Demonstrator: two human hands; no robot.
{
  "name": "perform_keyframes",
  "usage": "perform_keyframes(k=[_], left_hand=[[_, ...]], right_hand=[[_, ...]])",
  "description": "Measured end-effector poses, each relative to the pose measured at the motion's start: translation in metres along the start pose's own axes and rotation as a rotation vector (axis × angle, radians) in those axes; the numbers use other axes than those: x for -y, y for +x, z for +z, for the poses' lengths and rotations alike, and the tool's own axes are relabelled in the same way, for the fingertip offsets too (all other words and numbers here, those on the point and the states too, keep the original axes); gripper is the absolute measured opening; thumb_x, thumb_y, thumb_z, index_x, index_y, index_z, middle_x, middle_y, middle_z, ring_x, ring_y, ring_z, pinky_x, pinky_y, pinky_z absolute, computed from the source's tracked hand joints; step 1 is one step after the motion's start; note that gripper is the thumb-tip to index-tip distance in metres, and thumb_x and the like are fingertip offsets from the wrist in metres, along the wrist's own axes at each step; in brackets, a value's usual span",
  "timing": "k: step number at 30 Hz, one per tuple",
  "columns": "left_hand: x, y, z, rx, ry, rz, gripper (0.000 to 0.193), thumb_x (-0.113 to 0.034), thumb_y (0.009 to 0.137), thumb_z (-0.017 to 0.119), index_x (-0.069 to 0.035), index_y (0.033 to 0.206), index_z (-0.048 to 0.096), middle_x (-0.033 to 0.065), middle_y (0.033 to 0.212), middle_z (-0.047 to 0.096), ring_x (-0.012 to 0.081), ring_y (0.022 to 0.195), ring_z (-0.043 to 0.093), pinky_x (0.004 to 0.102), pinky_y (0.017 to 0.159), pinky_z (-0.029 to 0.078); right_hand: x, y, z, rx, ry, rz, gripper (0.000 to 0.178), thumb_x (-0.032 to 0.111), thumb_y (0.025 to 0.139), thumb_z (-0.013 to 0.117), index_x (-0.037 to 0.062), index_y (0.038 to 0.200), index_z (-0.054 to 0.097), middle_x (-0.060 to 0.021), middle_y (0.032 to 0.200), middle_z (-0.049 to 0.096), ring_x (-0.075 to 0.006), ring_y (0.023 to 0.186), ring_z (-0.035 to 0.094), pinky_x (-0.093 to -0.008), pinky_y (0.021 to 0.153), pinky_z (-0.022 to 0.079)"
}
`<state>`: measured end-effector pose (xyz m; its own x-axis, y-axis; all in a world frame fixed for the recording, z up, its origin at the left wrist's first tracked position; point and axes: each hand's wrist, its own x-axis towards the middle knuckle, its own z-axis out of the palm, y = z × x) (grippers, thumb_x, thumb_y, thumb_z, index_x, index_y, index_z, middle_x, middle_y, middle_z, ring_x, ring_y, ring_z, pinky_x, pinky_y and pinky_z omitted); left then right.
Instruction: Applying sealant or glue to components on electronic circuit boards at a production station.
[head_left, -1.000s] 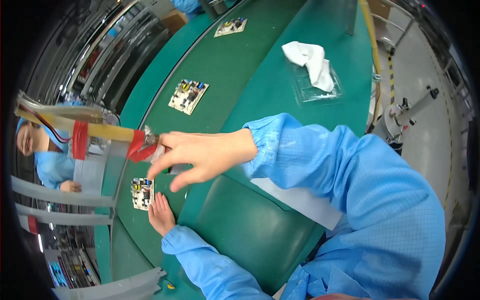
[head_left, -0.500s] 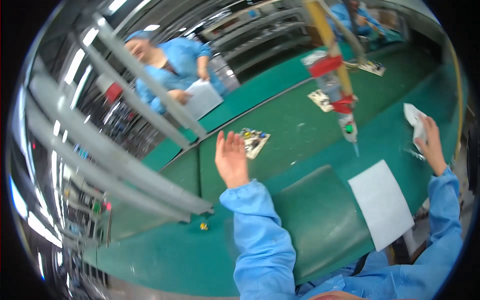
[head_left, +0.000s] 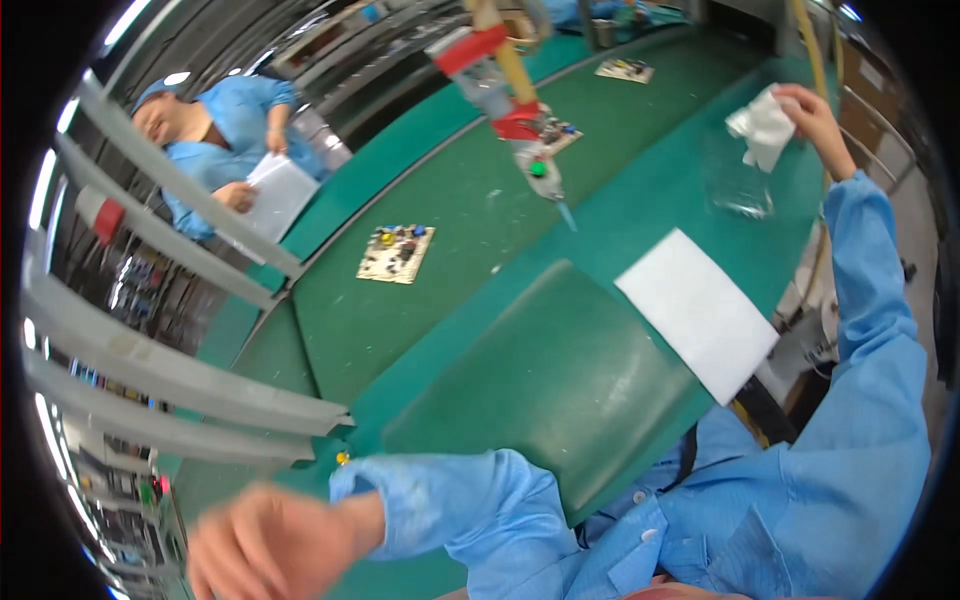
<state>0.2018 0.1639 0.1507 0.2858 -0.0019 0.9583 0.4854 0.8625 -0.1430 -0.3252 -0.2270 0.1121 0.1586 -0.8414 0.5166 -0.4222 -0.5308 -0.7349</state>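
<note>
At the upper right, my right hand (head_left: pixel 812 118) pinches a crumpled white cloth or tissue (head_left: pixel 765 128), lifted over a clear plastic tray or box (head_left: pixel 740 192). My left hand (head_left: pixel 280 545), at the lower left, is smeared by motion with its fingers bent downward. Nothing shows in it, though its palm side is hidden. A small yellow part (head_left: pixel 343 457) lies by my left sleeve. A white sheet (head_left: pixel 700 315) lies on the table between my arms, beside a green mat (head_left: pixel 540 380).
Circuit boards (head_left: pixel 397 254) sit spaced along the green belt (head_left: pixel 470 200). A hanging tool with a green button (head_left: pixel 538 168) and thin tip comes down over the belt's near edge. Grey metal bars (head_left: pixel 200 395) stand at left. Across the belt, a person holds a white sheet (head_left: pixel 275 205).
The view has swung to the right. My left hand has come back from near a circuit board to the lower left. My right hand still holds the white cloth or tissue, now raised.
</note>
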Motion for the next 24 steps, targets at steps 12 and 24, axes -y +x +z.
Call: perform_keyframes(k=[12,24], left_hand=[[-0.038,-0.028,0.022,0.522,-0.320,-0.278,0.020,-0.016,0.089,0.037,-0.006,0.084,0.054,0.0135,0.081,0.055,0.0270,0.070,0.057,0.0362,0.054,0.041],[-0.096,-0.023,0.003,0.375,0.013,-0.392,0.019,-0.017,0.089,0.040,-0.005,0.087,0.055,0.0123,0.080,0.055,0.0253,0.070,0.057,0.0351,0.054,0.042]], right_hand=[[0.147,-0.073,0.129,0.517,0.212,-0.102,0.042,0.018,0.088,0.054,0.0062,0.127,0.045,-0.0031,0.104,0.056,-0.0101,0.093,0.056,-0.0232,0.077,0.047],[-0.073,-0.094,0.137,0.366,-1.163,0.039,0.059,0.002,0.069,0.066,0.0062,0.124,0.045,-0.0197,0.121,0.048,-0.0356,0.116,0.043,-0.0420,0.098,0.038]])
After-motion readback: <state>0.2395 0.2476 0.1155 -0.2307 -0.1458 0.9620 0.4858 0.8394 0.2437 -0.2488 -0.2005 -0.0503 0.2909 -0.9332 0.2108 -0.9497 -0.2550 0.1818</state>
